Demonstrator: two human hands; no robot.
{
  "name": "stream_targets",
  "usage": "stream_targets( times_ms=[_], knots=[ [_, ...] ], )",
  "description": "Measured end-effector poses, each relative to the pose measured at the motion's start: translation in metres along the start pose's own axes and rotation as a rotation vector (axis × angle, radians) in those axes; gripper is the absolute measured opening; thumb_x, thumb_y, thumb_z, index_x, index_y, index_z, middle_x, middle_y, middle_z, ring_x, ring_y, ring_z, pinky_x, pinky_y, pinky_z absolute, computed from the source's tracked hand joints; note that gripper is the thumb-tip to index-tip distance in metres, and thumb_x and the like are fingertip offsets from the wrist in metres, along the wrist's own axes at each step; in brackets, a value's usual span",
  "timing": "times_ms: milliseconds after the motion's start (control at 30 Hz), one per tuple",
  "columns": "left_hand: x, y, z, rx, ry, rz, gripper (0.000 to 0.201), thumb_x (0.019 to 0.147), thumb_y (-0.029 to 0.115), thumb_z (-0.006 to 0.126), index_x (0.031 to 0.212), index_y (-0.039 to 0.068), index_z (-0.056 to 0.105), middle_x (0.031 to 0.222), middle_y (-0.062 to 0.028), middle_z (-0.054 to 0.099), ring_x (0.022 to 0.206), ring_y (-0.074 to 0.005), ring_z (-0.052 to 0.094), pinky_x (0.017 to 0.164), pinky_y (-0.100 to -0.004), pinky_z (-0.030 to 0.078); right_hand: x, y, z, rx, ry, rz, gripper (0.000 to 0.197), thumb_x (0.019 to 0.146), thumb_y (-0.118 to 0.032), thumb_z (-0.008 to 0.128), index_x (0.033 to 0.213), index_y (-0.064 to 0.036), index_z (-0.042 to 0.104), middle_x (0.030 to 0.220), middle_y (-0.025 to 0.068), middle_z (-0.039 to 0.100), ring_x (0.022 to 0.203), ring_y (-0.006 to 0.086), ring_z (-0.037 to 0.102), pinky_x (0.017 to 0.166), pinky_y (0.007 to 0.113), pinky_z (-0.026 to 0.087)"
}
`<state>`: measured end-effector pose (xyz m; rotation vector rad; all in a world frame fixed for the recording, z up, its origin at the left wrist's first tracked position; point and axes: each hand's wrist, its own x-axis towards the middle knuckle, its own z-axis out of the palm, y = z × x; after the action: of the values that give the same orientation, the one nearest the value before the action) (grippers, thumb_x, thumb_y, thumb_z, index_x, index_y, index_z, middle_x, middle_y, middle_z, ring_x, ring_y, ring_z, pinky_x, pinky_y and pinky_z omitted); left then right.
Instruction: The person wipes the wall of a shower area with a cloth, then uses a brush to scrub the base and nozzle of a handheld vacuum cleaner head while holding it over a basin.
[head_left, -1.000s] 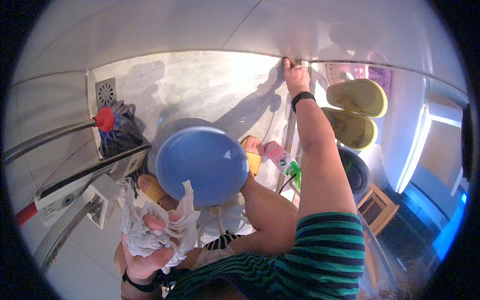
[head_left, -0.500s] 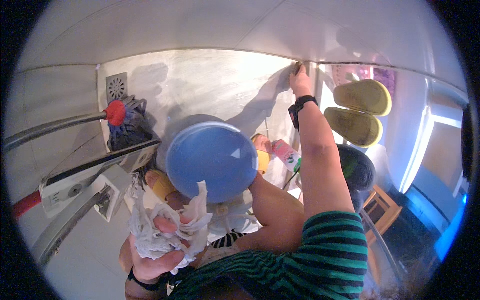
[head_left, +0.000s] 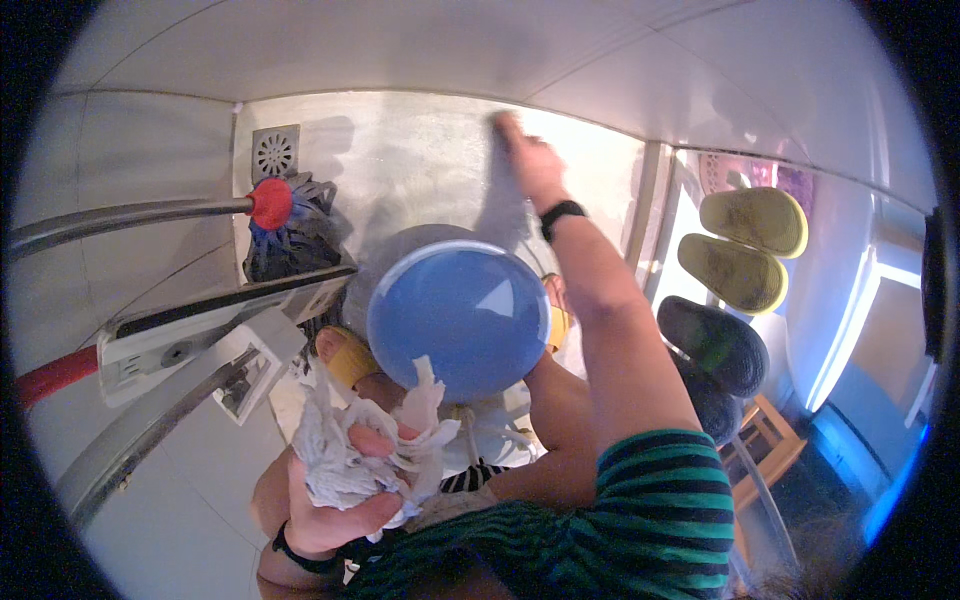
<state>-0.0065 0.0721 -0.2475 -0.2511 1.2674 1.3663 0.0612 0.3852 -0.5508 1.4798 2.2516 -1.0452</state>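
Observation:
My left hand (head_left: 350,510) is closed around a crumpled bunch of white tissues (head_left: 335,455), held up at the lower left. My right arm stretches forward, and my right hand (head_left: 535,165) is at the floor (head_left: 400,150) close to the far wall. Its fingers are together and somewhat blurred; something small and dark shows at the fingertips, too unclear to name. Between my arms a blue basin (head_left: 455,320) stands in front of my legs, hiding part of my feet in yellow slippers (head_left: 350,362).
At the left are a floor drain (head_left: 275,152), a dark mop head (head_left: 290,255) with a red joint (head_left: 270,204) and a white-framed flat mop (head_left: 150,355). Yellow-green slippers (head_left: 755,220) and dark slippers (head_left: 715,345) stand at the right, near a wooden stool (head_left: 770,435).
My right hand has moved left along the far wall, away from the corner by the door frame. The whole view has shifted slightly; my left hand still holds the tissues.

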Motion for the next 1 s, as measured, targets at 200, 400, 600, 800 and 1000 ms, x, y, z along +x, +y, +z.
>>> stream_targets(
  times_ms=[200, 400, 600, 800, 1000],
  knots=[
    [-0.001, 0.011, -0.009, -0.011, -0.118, -0.042, 0.043, 0.057, -0.01, 0.062, 0.096, -0.002, 0.047, 0.106, -0.022, 0.05, 0.093, -0.0256, 0.051, 0.081, -0.0357, 0.04, 0.007, 0.063, -0.034, -0.722, 0.404, -0.327, 0.034, 0.079, -0.011, 0.044, 0.113, -0.0052, 0.042, 0.092, 0.0117, 0.052, 0.087, 0.0266, 0.053, 0.073, 0.035, 0.047],
    [0.003, 0.017, -0.015, 0.029, -0.096, -0.04, 0.043, 0.058, -0.011, 0.064, 0.097, -0.002, 0.047, 0.105, -0.0189, 0.051, 0.094, -0.0227, 0.051, 0.081, -0.0336, 0.04, 0.048, -0.031, 0.026, -0.592, 0.391, -0.727, 0.018, 0.075, -0.007, 0.044, 0.091, -0.0035, 0.051, 0.088, 0.0141, 0.052, 0.079, 0.027, 0.053, 0.07, 0.039, 0.046],
    [0.01, 0.026, -0.013, 0.02, -0.126, -0.001, 0.041, 0.06, -0.01, 0.064, 0.097, -0.003, 0.048, 0.102, -0.0158, 0.054, 0.092, -0.0214, 0.052, 0.079, -0.0313, 0.041, 0.035, -0.161, 0.092, -0.713, 0.263, -1.007, 0.035, 0.081, -0.006, 0.041, 0.116, -0.0085, 0.04, 0.096, 0.0216, 0.052, 0.089, 0.0319, 0.054, 0.075, 0.042, 0.044],
    [0.002, 0.026, -0.025, 0.07, -0.117, -0.028, 0.041, 0.061, -0.008, 0.066, 0.098, -0.003, 0.049, 0.102, -0.0148, 0.054, 0.093, -0.02, 0.052, 0.08, -0.0302, 0.04, 0.05, -0.063, 0.029, -0.778, 0.164, -0.911, 0.053, 0.079, -0.004, 0.043, 0.129, -0.0132, 0.028, 0.095, 0.0166, 0.049, 0.086, 0.0281, 0.052, 0.074, 0.038, 0.045],
    [0.001, 0.03, -0.024, -0.03, -0.121, -0.051, 0.041, 0.062, -0.009, 0.065, 0.1, -0.003, 0.05, 0.104, -0.0152, 0.053, 0.097, -0.0208, 0.051, 0.084, -0.0306, 0.038, 0.03, -0.036, -0.002, -1.144, 0.245, -0.816, 0.058, 0.079, -0.01, 0.044, 0.132, -0.0172, 0.024, 0.108, 0.0157, 0.043, 0.092, 0.0262, 0.051, 0.077, 0.035, 0.045]
  ],
)
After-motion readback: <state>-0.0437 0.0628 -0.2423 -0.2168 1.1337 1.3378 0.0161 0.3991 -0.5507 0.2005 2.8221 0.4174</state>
